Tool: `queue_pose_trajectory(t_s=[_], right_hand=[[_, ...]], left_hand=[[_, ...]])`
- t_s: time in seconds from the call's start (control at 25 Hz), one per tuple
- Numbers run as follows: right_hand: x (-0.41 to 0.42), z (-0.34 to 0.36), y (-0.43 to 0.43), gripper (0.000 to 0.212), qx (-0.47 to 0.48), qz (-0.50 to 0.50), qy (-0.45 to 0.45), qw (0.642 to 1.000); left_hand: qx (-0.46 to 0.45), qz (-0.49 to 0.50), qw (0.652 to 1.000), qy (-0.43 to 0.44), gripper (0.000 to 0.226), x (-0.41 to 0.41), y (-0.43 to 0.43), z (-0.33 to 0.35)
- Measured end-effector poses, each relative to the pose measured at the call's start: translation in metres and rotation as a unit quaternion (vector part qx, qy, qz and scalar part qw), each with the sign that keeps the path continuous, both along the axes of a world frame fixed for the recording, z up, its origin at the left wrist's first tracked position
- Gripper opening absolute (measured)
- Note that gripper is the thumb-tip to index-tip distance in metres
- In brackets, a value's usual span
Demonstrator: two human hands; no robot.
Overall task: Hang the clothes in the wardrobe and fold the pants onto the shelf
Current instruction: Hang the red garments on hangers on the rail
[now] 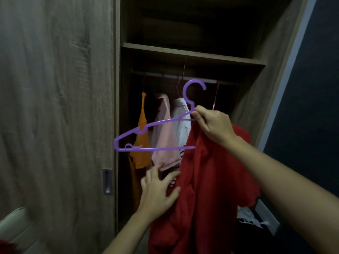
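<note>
My right hand [212, 125] pinches a purple plastic hanger [145, 130] at the base of its hook, held up in front of the open wardrobe. A red garment [211, 189] hangs from the hanger's right half, covering that side; the left half is bare. My left hand [158, 189] has its fingers spread and touches the red garment's left edge lower down. Behind, on the rail [183, 77], hang an orange garment [142, 136], a pink shirt [164, 131] and a white shirt [182, 116].
A wooden shelf [192, 55] runs above the rail, dark above it. The closed wardrobe door [55, 107] with a recessed handle [107, 181] fills the left. White and dark clothes [251, 217] lie low at the right. A dark wall [311, 107] stands at the right.
</note>
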State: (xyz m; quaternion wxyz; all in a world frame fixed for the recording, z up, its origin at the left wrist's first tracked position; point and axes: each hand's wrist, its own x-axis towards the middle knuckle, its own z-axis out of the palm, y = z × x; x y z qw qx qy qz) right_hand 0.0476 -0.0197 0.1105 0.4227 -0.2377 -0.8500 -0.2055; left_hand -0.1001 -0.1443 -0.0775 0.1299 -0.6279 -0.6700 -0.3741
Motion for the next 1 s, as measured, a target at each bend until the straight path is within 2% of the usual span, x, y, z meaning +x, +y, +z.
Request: queue_pose_trajectory(t_s=[0.04,0.08,0.2,0.36,0.44,0.52,0.56,0.64,0.72,0.8,0.84,0.96,1.0], right_hand=[[0.004,0.0,0.001,0.034,0.001,-0.002,0.011,1.0],[0.007,0.0,0.001,0.039,-0.003,-0.003,0.024,1.0],[0.014,-0.002,0.008,0.049,-0.041,0.005,0.045,0.998],[0.033,0.006,0.017,0.04,-0.05,0.016,0.071,0.996],[0.055,0.009,0.027,0.042,-0.056,0.02,0.066,0.996],[0.082,0.002,0.04,0.051,-0.051,0.009,0.022,0.998],[0.093,-0.004,0.045,0.055,-0.043,0.003,-0.006,0.999],[0.105,-0.021,0.051,0.063,-0.002,-0.015,-0.058,0.998],[0.099,-0.036,0.051,0.058,0.046,-0.062,-0.079,0.994],[0.074,-0.044,0.044,0.045,0.058,-0.101,-0.07,0.991],[0.062,-0.045,0.039,0.04,0.025,-0.113,-0.062,0.991],[0.057,-0.039,0.037,0.029,-0.134,-0.103,0.005,0.986],[0.064,-0.035,0.039,0.027,-0.163,-0.091,0.029,0.982]], left_hand=[[-0.098,-0.005,0.995,-0.011,0.044,0.001,0.004,-0.012],[-0.153,-0.018,0.988,-0.009,0.048,0.003,0.009,-0.016],[-0.138,-0.068,0.987,-0.037,0.045,0.014,0.032,-0.012],[-0.155,-0.122,0.971,-0.134,0.034,0.01,0.053,-0.019],[-0.185,-0.137,0.96,-0.161,0.055,-0.008,0.049,-0.019],[-0.142,-0.158,0.957,-0.199,0.071,-0.031,0.049,-0.006],[-0.104,-0.151,0.959,-0.215,0.07,-0.04,0.05,0.008],[-0.053,-0.112,0.969,-0.213,0.051,-0.05,0.054,0.041],[-0.068,-0.023,0.978,-0.198,0.031,-0.038,0.058,0.071],[-0.074,0.075,0.979,-0.175,0.033,-0.006,0.061,0.098],[-0.063,0.079,0.985,-0.139,0.04,0.012,0.062,0.106],[-0.002,-0.099,0.993,-0.056,0.051,0.039,0.052,0.11],[0.041,-0.119,0.991,-0.041,0.05,0.032,0.049,0.114]])
